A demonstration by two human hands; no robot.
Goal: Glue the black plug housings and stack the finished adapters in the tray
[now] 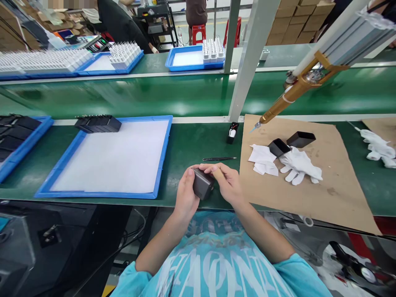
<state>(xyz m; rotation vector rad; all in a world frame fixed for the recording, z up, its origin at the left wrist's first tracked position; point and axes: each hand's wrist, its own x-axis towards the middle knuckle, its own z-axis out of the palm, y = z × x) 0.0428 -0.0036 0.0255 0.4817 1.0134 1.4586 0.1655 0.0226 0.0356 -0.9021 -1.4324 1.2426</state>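
Note:
My left hand [186, 192] is closed around the left side of a small black box-shaped housing [203, 185] just above the bench's front edge. My right hand [227, 181] is curled over the far right edge of the same housing, its fingertips on the top. A tan cover, perhaps a finger cot, shows on a right finger. Beyond the hands lie black tweezers [219, 159]. Farther back sits a small black part [232, 133] with a white piece inside. To the right, two hollow black housings [301, 139] rest on brown cardboard [337, 185].
A blue-rimmed tray [156, 181] stands left, with a row of black housings [99, 123] at its back corner. White gloves [300, 165] and white cloths [262, 159] lie on the cardboard. A brass-coloured dispenser [278, 106] hangs above it. A grey post [244, 74] rises behind.

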